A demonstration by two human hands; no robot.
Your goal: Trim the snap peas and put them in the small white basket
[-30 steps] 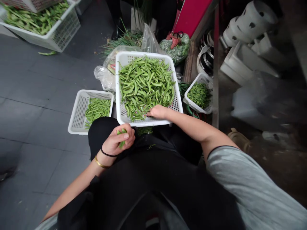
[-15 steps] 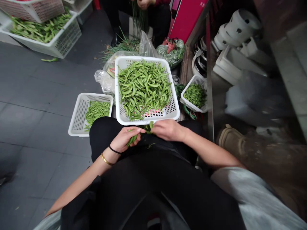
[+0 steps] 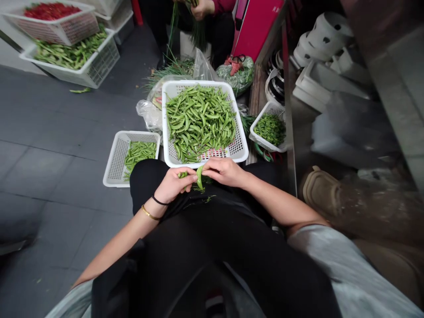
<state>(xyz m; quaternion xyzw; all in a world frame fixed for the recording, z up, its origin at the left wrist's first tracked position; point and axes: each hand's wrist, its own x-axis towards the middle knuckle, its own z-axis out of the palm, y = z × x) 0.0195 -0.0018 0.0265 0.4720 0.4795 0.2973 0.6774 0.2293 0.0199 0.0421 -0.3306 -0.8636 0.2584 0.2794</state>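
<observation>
Between my two hands, above my lap, one green pea pod (image 3: 199, 178) stands roughly upright. My left hand (image 3: 176, 183) is closed, pinching the pod's left side with thumb and finger, and more pods show in its curled fingers. From the other side my right hand (image 3: 223, 171) grips the same pod with its fingertips. Just beyond my hands a large white basket (image 3: 244, 152) holds a heap of pea pods (image 3: 200, 119). Left of my knee sits a smaller white basket (image 3: 112, 164) with a smaller pile of pods. Scraps of green lie on my dark apron (image 3: 208, 198).
A co-worker's hand (image 3: 202, 9) holds long green stalks at the back. Stacked baskets (image 3: 77, 73) with greens and red peppers stand at the upper left. On the right are a basket of chopped greens (image 3: 270, 129) and a metal shelf edge (image 3: 290, 145).
My hands have come closer together, and the pod is now upright between both sets of fingertips. The view has shifted slightly. The co-worker's hand and stalks have moved a little.
</observation>
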